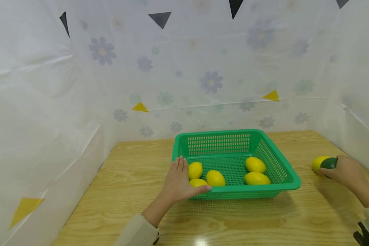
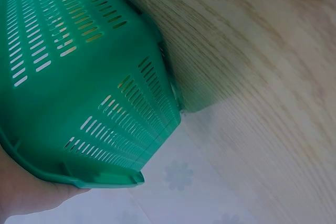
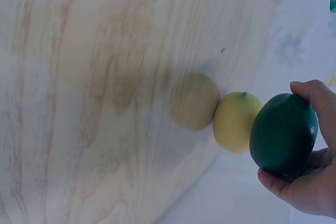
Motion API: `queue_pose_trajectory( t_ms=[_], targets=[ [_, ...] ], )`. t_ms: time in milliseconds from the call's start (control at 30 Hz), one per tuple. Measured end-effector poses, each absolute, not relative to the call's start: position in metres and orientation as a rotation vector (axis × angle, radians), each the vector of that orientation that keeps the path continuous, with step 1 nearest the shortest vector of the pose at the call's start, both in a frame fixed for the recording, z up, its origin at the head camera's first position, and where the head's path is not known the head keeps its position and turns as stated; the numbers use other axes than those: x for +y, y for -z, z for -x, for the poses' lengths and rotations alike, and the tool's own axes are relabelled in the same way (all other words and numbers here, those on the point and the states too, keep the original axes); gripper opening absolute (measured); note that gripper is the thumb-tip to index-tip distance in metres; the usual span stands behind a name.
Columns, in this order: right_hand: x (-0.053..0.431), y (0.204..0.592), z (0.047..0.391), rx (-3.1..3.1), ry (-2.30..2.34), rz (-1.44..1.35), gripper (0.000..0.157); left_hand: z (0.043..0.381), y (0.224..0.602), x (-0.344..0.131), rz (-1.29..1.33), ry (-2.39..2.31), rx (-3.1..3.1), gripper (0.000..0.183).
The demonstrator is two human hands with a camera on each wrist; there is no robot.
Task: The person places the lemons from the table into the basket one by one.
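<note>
A green plastic basket [image 1: 289, 182] stands on the table with several yellow lemons [image 1: 216, 178] inside, some at its left end and two at its right. My left hand [image 1: 179, 181] rests on the basket's front left corner, fingers straight along the left rim and thumb along the front rim. Off to the right of the basket, my right hand [image 1: 349, 171] grips a dark green oval fruit [image 3: 283, 134] between thumb and fingers. Just beyond it a yellow lemon [image 3: 236, 123] sits on the table, very near or touching the green fruit.
The wooden table [image 1: 233, 225] ends at white flowered sheeting [image 1: 184, 68] behind and at the sides. Black and yellow triangles mark the sheeting. In the right wrist view a corner of the basket shows at the top right.
</note>
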State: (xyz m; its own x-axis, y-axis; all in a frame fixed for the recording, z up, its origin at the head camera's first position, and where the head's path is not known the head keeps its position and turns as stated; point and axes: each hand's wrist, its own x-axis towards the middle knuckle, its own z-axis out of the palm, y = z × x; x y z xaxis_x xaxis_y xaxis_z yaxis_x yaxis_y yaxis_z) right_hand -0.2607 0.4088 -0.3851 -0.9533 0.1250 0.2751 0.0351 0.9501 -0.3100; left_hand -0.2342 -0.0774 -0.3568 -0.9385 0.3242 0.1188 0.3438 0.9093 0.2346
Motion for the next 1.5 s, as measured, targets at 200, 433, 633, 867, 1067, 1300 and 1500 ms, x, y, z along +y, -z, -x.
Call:
queue_pose_trajectory(
  t_ms=[200,433,633,867,1067,1300,1500],
  targets=[
    [0.403,0.377,0.265,-2.831,-0.437,0.127,0.065,0.235,0.357,-0.078,0.528,0.396,-2.994,0.115],
    [0.395,0.372,0.269,-2.855,-0.410,0.124,0.074,0.236,0.358,-0.078,0.531,0.404,-3.002,0.117],
    [0.390,0.366,0.271,-2.847,-0.464,0.024,0.074,0.235,0.358,-0.076,0.514,0.404,-3.008,0.114],
    [0.382,0.361,0.273,-2.845,-0.460,-0.032,0.079,0.235,0.358,-0.076,0.508,0.401,-3.006,0.114],
    [0.375,0.357,0.276,-2.841,-0.483,-0.045,0.079,0.235,0.358,-0.076,0.514,0.378,-3.007,0.115],
    [0.368,0.355,0.279,-2.834,-0.490,-0.078,0.080,0.235,0.357,-0.077,0.526,0.388,-3.007,0.116],
    [0.360,0.353,0.280,-2.822,-0.535,-0.095,0.078,0.235,0.357,-0.077,0.520,0.393,-3.011,0.115]
  ],
)
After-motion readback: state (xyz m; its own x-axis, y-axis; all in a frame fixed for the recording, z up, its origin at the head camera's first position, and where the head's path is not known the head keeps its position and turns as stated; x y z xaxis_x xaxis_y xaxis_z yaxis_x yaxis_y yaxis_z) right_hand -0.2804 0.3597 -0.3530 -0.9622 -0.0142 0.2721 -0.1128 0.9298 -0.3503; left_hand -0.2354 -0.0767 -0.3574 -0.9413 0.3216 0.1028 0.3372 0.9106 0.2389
